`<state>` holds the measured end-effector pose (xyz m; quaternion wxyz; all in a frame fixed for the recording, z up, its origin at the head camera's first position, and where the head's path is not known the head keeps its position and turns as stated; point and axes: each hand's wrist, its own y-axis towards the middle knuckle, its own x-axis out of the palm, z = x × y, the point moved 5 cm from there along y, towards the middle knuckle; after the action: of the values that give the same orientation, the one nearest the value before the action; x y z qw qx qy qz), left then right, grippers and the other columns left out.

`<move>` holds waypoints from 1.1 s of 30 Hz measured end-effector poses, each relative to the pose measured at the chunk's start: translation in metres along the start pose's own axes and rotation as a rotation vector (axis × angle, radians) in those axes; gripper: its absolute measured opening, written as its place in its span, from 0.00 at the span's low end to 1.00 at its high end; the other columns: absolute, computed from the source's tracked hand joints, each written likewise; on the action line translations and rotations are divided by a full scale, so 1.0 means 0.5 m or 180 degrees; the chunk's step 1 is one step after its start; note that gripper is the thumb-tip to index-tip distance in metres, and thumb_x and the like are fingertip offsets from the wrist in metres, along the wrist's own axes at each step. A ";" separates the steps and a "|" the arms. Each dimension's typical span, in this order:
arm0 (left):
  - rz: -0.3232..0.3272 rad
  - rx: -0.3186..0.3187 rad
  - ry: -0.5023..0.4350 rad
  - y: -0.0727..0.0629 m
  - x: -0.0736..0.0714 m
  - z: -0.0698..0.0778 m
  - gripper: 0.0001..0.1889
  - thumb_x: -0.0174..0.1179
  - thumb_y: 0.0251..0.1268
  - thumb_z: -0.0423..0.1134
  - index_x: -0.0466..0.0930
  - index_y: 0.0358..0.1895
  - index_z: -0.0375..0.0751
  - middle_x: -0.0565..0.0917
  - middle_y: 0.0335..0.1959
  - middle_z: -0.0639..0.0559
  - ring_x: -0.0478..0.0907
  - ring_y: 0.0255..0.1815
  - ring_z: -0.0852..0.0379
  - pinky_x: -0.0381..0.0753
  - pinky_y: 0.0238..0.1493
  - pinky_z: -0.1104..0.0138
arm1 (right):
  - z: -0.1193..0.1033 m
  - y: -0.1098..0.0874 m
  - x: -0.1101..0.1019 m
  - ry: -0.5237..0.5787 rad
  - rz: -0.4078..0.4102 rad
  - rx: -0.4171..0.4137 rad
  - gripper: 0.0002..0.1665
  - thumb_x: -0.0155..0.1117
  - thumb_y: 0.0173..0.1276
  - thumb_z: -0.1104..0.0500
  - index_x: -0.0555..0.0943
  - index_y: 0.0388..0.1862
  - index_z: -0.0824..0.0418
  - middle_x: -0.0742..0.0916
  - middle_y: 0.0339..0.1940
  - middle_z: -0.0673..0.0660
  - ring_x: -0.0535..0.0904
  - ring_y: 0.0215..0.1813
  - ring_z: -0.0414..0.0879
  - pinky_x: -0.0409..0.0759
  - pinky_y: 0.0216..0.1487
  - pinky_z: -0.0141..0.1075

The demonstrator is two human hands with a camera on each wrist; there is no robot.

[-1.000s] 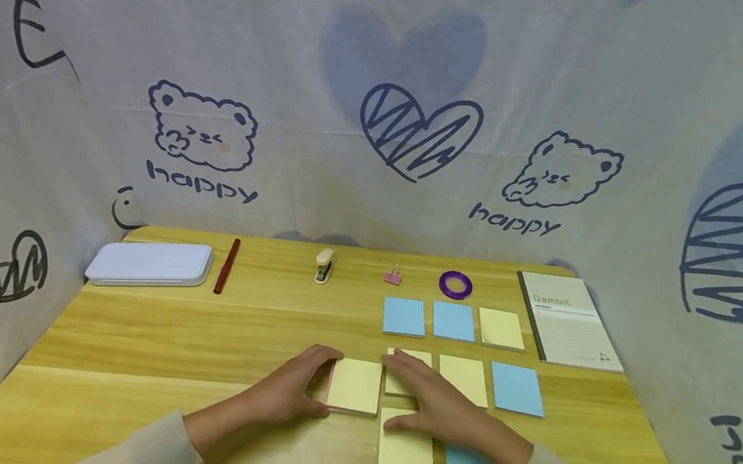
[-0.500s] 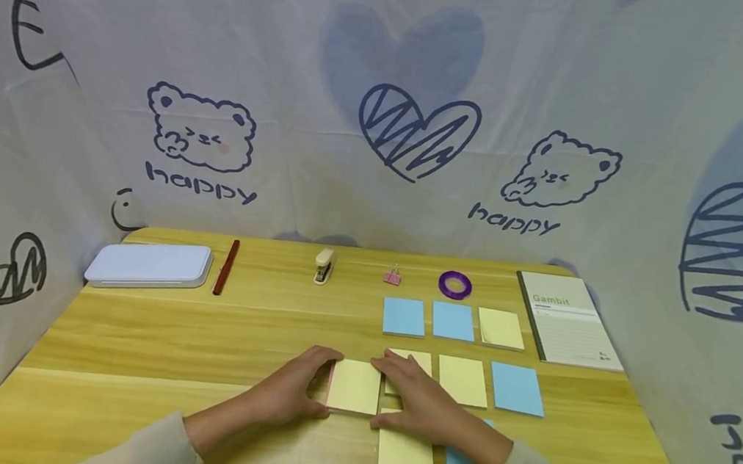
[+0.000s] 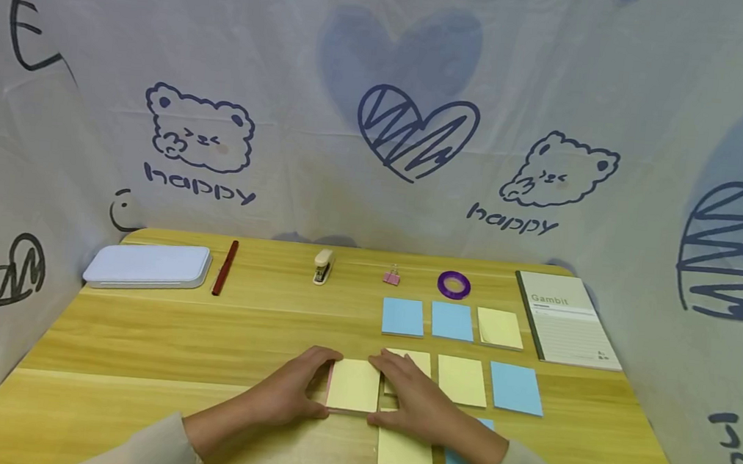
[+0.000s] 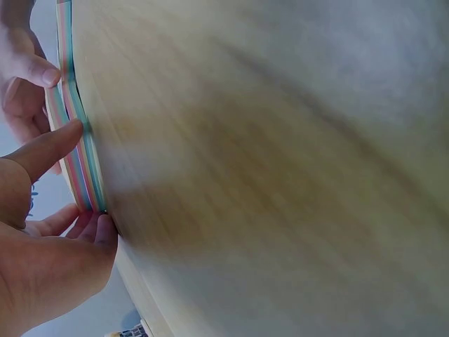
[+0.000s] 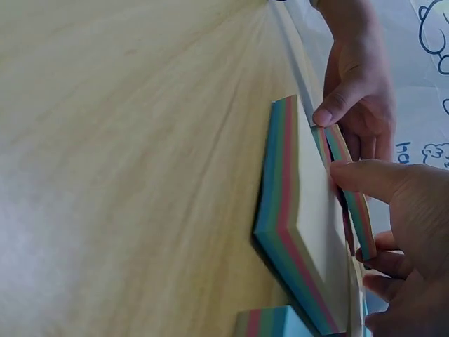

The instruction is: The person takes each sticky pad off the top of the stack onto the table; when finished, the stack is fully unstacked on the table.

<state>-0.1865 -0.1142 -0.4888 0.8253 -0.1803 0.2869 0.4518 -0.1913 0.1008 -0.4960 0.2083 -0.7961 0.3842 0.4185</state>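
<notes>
Two stacked sticky note pads [image 3: 354, 385] lie at the front middle in the head view, pale yellow on top. In the left wrist view their edges show pink, blue and green layers, with a thin dark gap between the pads. My left hand [image 3: 285, 389] holds the stack's left side, thumb at the near corner and fingers at the far one. From the right, my right hand [image 3: 421, 407] spans the upper pad, thumb and fingertips at its corners in the right wrist view. That hand partly covers two yellow pads, one a near yellow pad [image 3: 405, 452], and a near blue pad [image 3: 462, 462].
Several yellow and blue pads form rows at the right, including a blue pad [image 3: 515, 388]. Along the back lie a pencil case [image 3: 148, 265], a red pen [image 3: 225, 268], a stapler [image 3: 323, 267], a pink binder clip [image 3: 392, 276], purple tape [image 3: 454, 285] and a notebook [image 3: 568, 321].
My right hand has moved left, from over the yellow pads to the right side of the stack, and its fingers have closed in on it. The left hand keeps its place.
</notes>
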 end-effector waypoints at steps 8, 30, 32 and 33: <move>0.0029 0.0035 -0.0016 0.000 0.000 0.000 0.42 0.78 0.53 0.30 0.66 0.72 0.33 0.73 0.67 0.41 0.71 0.71 0.43 0.70 0.71 0.46 | -0.001 0.000 -0.020 0.0094 0.0008 -0.0095 0.51 0.79 0.62 0.44 0.66 0.79 0.57 0.69 0.79 0.62 0.66 0.77 0.62 0.69 0.73 0.60; 0.0040 0.0102 0.0138 0.003 0.006 -0.001 0.38 0.78 0.52 0.29 0.71 0.68 0.32 0.74 0.67 0.43 0.70 0.71 0.44 0.68 0.73 0.47 | 0.107 -0.206 -0.135 0.0227 0.0546 0.0089 0.49 0.81 0.59 0.43 0.71 0.77 0.52 0.77 0.73 0.52 0.74 0.71 0.59 0.78 0.61 0.63; 0.0034 0.0108 0.0150 0.003 0.006 -0.002 0.38 0.78 0.52 0.29 0.71 0.68 0.32 0.74 0.67 0.43 0.70 0.71 0.44 0.68 0.73 0.47 | 0.127 -0.243 -0.147 0.0190 0.0596 0.0215 0.49 0.80 0.60 0.41 0.71 0.77 0.52 0.78 0.73 0.53 0.74 0.70 0.60 0.78 0.59 0.63; 0.0035 0.0108 0.0149 0.003 0.005 -0.003 0.38 0.78 0.52 0.28 0.71 0.68 0.33 0.74 0.67 0.43 0.70 0.71 0.44 0.69 0.73 0.47 | 0.136 -0.261 -0.153 0.0181 0.0609 0.0295 0.49 0.79 0.60 0.41 0.71 0.77 0.52 0.78 0.72 0.54 0.74 0.69 0.61 0.78 0.59 0.64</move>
<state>-0.1870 -0.1124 -0.4916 0.8188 -0.1752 0.3148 0.4470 -0.1503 0.2592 -0.4700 0.1931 -0.7568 0.4832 0.3955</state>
